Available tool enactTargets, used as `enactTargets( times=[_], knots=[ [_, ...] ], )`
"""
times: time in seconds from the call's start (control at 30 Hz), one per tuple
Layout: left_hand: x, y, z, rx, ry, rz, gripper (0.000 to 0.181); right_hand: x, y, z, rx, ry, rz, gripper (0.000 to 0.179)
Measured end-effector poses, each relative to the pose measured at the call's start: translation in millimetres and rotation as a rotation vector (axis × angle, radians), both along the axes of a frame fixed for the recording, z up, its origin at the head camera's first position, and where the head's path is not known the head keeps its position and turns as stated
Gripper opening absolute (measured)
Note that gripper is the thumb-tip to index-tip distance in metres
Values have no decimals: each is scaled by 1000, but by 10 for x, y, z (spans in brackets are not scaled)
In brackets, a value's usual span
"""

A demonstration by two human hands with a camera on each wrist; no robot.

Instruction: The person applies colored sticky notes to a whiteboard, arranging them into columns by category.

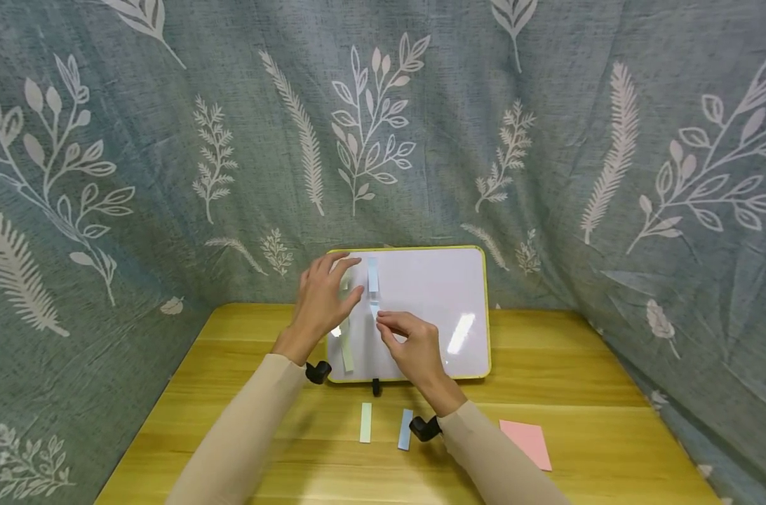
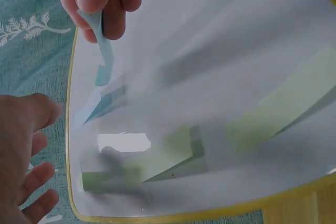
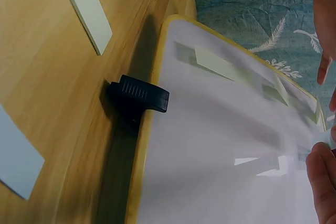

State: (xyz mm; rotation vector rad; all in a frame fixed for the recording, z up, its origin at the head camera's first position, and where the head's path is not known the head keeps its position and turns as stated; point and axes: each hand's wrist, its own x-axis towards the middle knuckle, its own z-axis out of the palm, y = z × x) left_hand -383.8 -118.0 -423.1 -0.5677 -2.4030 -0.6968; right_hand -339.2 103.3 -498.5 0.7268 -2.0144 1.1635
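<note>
A whiteboard [image 1: 430, 287] with a yellow rim leans upright at the back of the table. My right hand [image 1: 414, 347] pinches the end of a pale blue sticky strip [image 2: 106, 53] between thumb and fingers, in front of the board. Directly above it, another blue strip [image 1: 373, 274] is stuck on the board. My left hand [image 1: 320, 298] hovers by the board's left edge, fingers spread and loosely bent, holding nothing. Pale green strips run down the board's left side; the lower green strip [image 1: 347, 354] shows best, and the left hand partly hides the upper ones.
On the wooden table [image 1: 244, 414] before the board lie a stack of green strips [image 1: 365, 423] and one of blue strips [image 1: 405, 429]. A pink sticky pad [image 1: 527, 445] lies by the right forearm. A black clip [image 1: 376, 387] holds the board's lower edge. Patterned curtain [image 1: 389, 126] surrounds the table.
</note>
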Motion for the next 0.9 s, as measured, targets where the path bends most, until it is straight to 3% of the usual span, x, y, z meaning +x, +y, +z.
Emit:
enactTargets(
  times=[0.33, 0.9],
  knots=[
    [-181, 35, 43, -84, -30, -20, 59, -45, -73, -1, 4, 26, -38, 13],
    [-287, 7, 3, -168, -58, -63, 73, -122, -92, -47, 18, 18, -77, 13]
  ],
)
